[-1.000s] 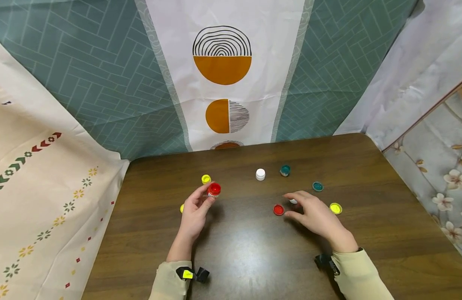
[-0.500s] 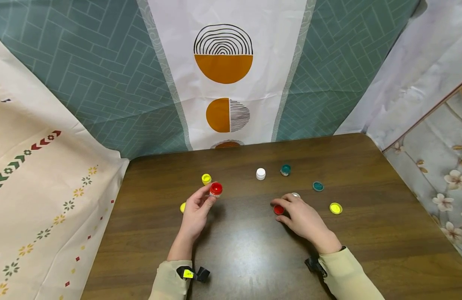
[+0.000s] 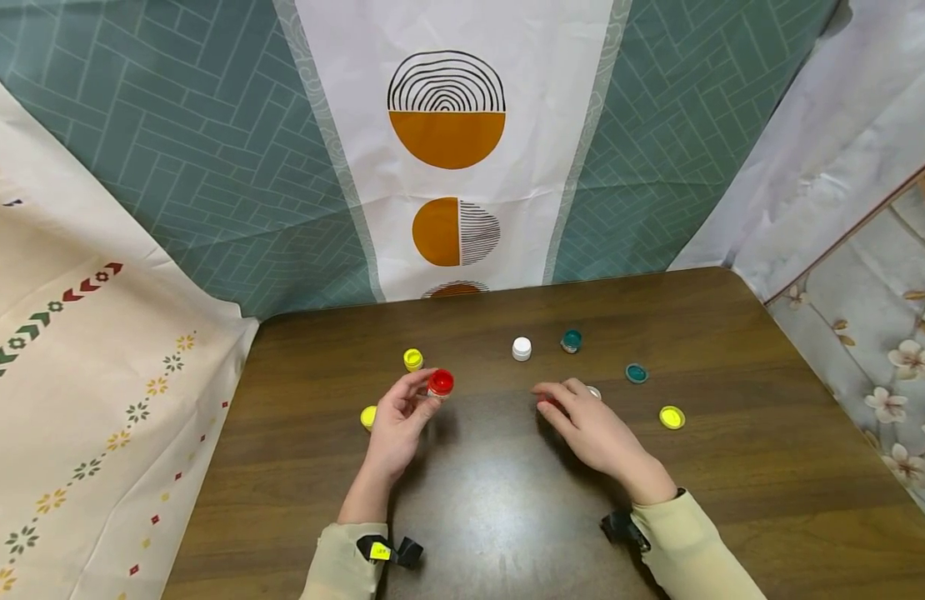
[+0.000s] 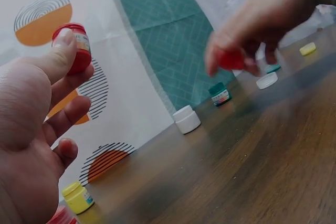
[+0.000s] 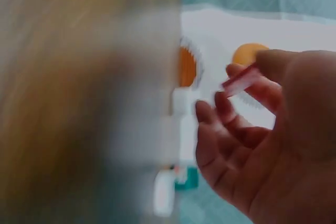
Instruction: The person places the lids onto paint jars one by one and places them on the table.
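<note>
My left hand (image 3: 397, 427) pinches a small red paint jar (image 3: 441, 384) between thumb and fingers, its uncovered top showing. In the left wrist view the jar (image 4: 83, 51) stands nearly upright against the thumb. The right hand (image 3: 596, 429) pinches a round red lid (image 5: 243, 80) above the table, to the right of the jar and apart from it. Mostly covered by the fingers in the head view, that lid (image 4: 229, 59) appears blurred in the left wrist view. Just behind the right hand lies a white lid (image 3: 594, 392).
A yellow jar (image 3: 413, 359) and a yellow-topped item (image 3: 368, 417) are near the left hand. Towards the back stand a white jar (image 3: 522, 349) and a green jar (image 3: 571, 341). A green lid (image 3: 637, 373) and a yellow lid (image 3: 672, 417) lie on the brown table (image 3: 762, 467).
My right hand has moved left to the red lid, taken hold of it and lifted it. The left hand has shifted slightly right with the red jar.
</note>
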`<state>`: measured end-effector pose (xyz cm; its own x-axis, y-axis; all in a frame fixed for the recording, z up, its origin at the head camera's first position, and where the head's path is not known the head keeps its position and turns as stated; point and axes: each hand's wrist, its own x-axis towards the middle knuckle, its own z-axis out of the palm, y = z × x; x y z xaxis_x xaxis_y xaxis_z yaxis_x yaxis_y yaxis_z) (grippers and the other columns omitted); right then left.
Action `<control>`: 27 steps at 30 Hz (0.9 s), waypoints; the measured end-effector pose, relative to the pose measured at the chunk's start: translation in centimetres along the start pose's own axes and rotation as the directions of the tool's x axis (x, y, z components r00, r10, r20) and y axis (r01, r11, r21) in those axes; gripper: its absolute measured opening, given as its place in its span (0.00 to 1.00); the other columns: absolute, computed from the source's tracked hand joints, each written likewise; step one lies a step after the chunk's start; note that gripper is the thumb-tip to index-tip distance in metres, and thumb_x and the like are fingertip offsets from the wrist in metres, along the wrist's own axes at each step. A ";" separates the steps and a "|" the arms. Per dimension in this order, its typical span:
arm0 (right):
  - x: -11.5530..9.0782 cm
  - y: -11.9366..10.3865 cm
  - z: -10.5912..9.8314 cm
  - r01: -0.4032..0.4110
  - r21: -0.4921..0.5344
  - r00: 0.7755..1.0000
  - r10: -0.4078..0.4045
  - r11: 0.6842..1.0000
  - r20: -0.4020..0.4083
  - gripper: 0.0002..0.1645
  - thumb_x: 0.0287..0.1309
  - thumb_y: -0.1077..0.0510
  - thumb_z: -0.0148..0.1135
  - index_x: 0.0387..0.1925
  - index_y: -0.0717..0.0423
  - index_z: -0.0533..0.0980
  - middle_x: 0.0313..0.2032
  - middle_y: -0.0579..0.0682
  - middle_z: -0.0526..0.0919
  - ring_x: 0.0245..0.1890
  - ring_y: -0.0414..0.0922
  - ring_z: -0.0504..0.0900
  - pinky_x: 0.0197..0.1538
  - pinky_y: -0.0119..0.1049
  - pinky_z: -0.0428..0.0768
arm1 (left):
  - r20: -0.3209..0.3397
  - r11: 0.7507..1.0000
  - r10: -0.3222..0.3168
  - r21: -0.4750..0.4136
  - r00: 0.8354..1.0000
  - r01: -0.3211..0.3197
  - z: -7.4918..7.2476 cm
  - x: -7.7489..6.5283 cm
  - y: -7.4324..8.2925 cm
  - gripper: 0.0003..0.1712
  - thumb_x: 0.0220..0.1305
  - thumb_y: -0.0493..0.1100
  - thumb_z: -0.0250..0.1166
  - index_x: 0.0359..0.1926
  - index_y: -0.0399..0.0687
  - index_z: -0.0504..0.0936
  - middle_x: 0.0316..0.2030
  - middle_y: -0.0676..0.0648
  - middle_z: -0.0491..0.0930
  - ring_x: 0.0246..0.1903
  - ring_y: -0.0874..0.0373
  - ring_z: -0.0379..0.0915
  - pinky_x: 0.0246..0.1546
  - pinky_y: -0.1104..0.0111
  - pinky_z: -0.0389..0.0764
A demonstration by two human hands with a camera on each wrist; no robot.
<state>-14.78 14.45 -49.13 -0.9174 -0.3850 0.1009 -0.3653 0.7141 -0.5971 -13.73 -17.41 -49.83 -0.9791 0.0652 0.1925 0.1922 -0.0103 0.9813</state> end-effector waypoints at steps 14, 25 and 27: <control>2.4 -7.2 -0.5 0.191 0.422 0.972 -0.110 0.886 -0.207 0.21 0.71 0.55 0.72 0.62 0.47 0.79 0.52 0.43 0.88 0.46 0.40 0.84 0.45 0.38 0.82 | 0.093 0.998 -0.006 0.055 0.996 0.001 1.4 -0.4 0.4 0.22 0.68 0.32 0.73 0.61 0.40 0.84 0.51 0.45 0.87 0.40 0.46 0.77 0.37 0.71 0.75; 2.5 -7.9 0.6 0.255 0.351 0.961 -0.195 0.901 -0.197 0.23 0.68 0.56 0.74 0.63 0.48 0.82 0.58 0.43 0.81 0.52 0.41 0.80 0.47 0.40 0.83 | 0.128 0.994 -0.008 0.106 0.992 -0.005 1.8 -0.6 0.6 0.19 0.68 0.34 0.74 0.59 0.44 0.86 0.47 0.46 0.86 0.37 0.54 0.73 0.36 0.71 0.73; 2.5 -8.0 0.6 0.250 0.336 0.963 -0.195 0.908 -0.189 0.24 0.68 0.55 0.74 0.63 0.48 0.82 0.57 0.42 0.81 0.53 0.41 0.80 0.48 0.43 0.83 | 0.129 0.994 -0.010 0.112 0.992 -0.005 1.8 -0.6 0.6 0.19 0.68 0.34 0.74 0.59 0.45 0.87 0.46 0.49 0.86 0.38 0.54 0.73 0.36 0.70 0.73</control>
<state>-14.03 7.49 -44.58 -0.8417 -0.3992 0.3636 -0.5078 0.3561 -0.7844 -12.91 -15.67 -49.36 -0.9642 0.1938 0.1811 0.2033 0.1012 0.9739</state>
